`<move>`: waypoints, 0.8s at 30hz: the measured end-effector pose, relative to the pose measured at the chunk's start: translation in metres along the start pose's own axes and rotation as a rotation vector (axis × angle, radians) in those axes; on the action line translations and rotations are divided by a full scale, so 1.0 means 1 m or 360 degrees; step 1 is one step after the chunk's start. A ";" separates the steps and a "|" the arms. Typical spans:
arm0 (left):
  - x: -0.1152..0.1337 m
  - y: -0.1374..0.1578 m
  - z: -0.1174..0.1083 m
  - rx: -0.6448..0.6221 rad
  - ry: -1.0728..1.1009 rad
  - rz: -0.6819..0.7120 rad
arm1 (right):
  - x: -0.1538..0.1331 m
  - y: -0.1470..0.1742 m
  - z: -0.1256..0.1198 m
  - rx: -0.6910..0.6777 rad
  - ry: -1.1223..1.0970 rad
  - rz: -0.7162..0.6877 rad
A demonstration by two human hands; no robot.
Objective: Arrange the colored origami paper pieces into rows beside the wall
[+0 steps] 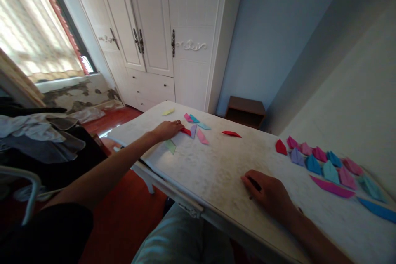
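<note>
My left hand (167, 129) reaches far across the white table (216, 169) and rests, fingers down, on a red folded paper (186, 131) at the edge of a small cluster of coloured paper pieces (198, 128). My right hand (267, 192) lies on the table nearer to me, fingers curled around a thin dark object that is mostly hidden. A single red folded paper (231, 133) lies between the two groups. On the right, several folded paper shapes (321, 165) in red, pink, purple and blue sit in rows.
A white wardrobe (161, 37) stands behind the table, with a brown bedside unit (246, 111) beside it. A chair with clothes (37, 140) is on the left by the curtained window (34, 33). The wall runs along the table's right side.
</note>
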State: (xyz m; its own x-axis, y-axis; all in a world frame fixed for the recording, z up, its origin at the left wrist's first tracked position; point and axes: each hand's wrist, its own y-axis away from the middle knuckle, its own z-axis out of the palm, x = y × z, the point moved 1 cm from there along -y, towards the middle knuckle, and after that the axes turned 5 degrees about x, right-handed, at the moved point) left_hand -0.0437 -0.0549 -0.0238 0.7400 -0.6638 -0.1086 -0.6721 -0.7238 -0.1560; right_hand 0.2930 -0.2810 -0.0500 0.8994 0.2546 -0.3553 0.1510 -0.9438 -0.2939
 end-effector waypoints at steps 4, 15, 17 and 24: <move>0.000 0.005 0.002 -0.0017 -0.0050 0.0014 | -0.001 0.000 -0.001 0.0023 -0.0010 -0.0011; 0.002 0.002 -0.019 0.0310 0.0712 -0.0341 | 0.000 0.001 -0.001 0.0004 -0.0015 -0.0006; 0.012 -0.003 -0.025 0.0321 0.1090 -0.0407 | 0.000 0.001 0.000 0.0001 -0.0006 0.0003; 0.092 -0.035 -0.060 0.0077 0.1953 -0.0433 | -0.002 0.002 -0.001 -0.0005 0.0029 -0.0007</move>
State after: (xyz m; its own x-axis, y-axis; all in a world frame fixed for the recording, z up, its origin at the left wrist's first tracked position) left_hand 0.0463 -0.1015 0.0310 0.3260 -0.2508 0.9115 -0.4808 -0.8742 -0.0686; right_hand 0.2924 -0.2835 -0.0487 0.9061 0.2546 -0.3379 0.1561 -0.9435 -0.2923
